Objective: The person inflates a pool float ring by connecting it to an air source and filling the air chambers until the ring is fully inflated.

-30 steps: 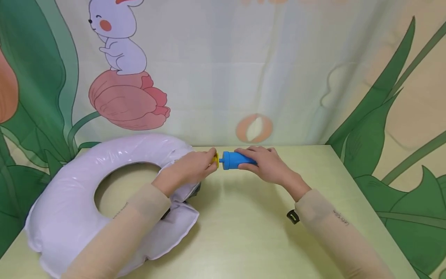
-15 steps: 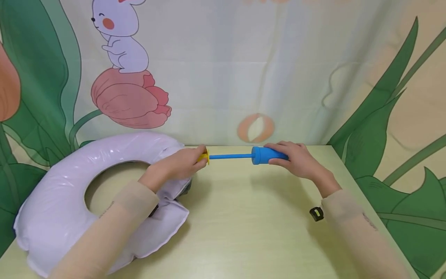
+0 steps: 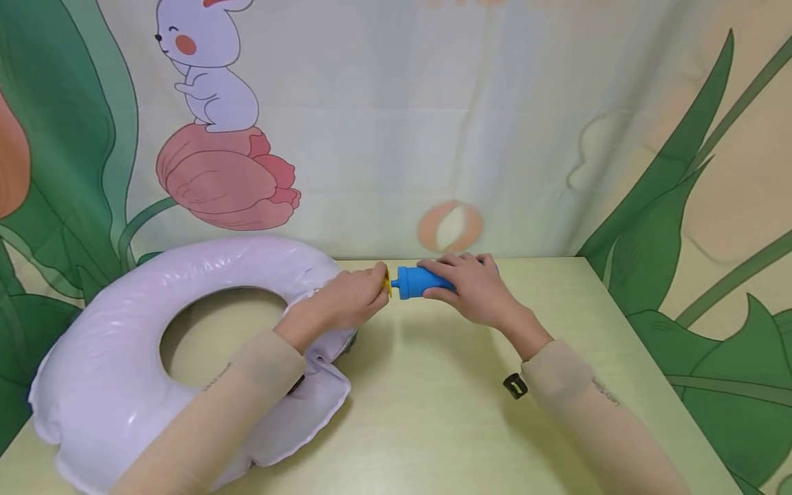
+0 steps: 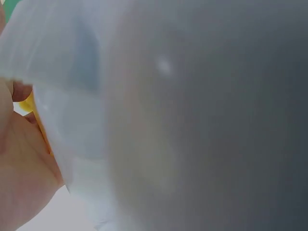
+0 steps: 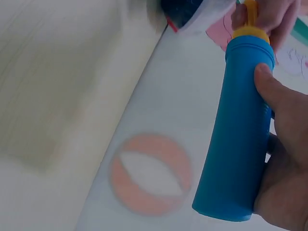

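A blue hand pump (image 3: 422,282) is held level above the table in the head view. My right hand (image 3: 475,287) grips its barrel, thumb along the near side, as the right wrist view also shows. At the other end, my left hand (image 3: 351,297) holds the yellow handle (image 3: 388,282) with curled fingers. Only a short piece of blue rod shows between handle and barrel. Beneath my left forearm lies a pale inflatable swim ring (image 3: 105,344), puffed round most of its loop and creased at its right side. Blurred plastic (image 4: 202,115) fills most of the left wrist view.
The light-wood table (image 3: 421,412) ends at a printed cloth backdrop (image 3: 371,137) with a rabbit and flowers. A small black buckle (image 3: 515,386) hangs by my right sleeve. The ring covers the table's left part.
My hands moved apart, drawing the blue rod well out of the barrel half a second ago. Now they are close together again, with the rod mostly back inside.
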Motion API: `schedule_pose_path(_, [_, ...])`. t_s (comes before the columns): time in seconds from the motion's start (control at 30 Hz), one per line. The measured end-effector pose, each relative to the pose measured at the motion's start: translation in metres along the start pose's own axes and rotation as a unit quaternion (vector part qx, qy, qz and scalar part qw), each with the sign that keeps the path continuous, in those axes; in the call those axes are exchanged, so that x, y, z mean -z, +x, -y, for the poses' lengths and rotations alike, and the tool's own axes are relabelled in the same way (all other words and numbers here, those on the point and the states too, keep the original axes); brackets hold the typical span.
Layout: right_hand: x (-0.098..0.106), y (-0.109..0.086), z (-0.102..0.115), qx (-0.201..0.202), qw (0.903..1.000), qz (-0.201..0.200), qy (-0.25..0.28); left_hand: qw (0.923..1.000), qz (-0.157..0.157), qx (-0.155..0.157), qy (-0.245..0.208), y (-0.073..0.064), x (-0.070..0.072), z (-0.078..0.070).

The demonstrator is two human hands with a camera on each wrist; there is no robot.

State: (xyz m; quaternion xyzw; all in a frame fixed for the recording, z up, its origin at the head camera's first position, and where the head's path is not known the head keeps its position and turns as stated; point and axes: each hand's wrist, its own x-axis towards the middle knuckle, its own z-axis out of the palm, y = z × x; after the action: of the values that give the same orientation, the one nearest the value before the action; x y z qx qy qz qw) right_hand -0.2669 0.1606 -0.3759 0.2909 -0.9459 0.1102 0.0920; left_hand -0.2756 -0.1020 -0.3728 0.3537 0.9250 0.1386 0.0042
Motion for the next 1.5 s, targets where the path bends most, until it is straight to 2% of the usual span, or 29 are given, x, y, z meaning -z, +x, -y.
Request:
schedule_pose_path(0.1, [-0.001,0.003,0.005,0.003,0.9999,0.008,0.010,1.0000,0.007,0.006,-0.003,-0.001,-0.002,0.001])
schedule_pose_path(0.17, [-0.001,0.002,0.001,0.002,0.9996,0.016,0.022,0.9998,0.012,0.010,-0.009,-0.003,0.000,0.003])
schedule_pose_path(0.47, [0.013,-0.018,-0.047,-0.033,0.9946,0.052,0.083,0.9976,0.027,0.021,-0.060,-0.019,0.020,0.023])
schedule_pose_path(0.6, [0.019,-0.027,-0.067,-0.049,0.9933,0.047,0.094,0.9965,0.035,0.032,-0.069,-0.021,0.022,0.032])
schedule_pose_path(0.7, [0.019,-0.029,-0.074,-0.048,0.9944,0.036,0.087,0.9973,0.033,0.029,-0.059,-0.019,0.020,0.034])
schedule_pose_path(0.87, [0.014,-0.024,-0.061,-0.030,0.9978,0.025,0.054,0.9990,0.034,0.007,-0.029,-0.015,0.017,0.026])
schedule_pose_path(1.13, [0.004,-0.008,-0.011,-0.008,0.9999,-0.004,0.009,0.9996,0.026,-0.010,0.001,-0.009,0.012,0.006])
schedule_pose_path(1.23, [0.001,-0.002,0.007,-0.008,0.9999,-0.005,0.004,0.9994,0.036,-0.004,0.000,-0.006,0.010,0.001])
schedule_pose_path(1.37, [0.003,0.002,0.017,-0.013,0.9999,0.009,0.003,0.9986,0.047,0.008,-0.021,-0.006,0.009,0.003])
schedule_pose_path(1.5, [0.012,0.001,0.008,-0.016,0.9994,0.025,0.017,0.9981,0.041,0.001,-0.046,-0.009,0.012,0.012])
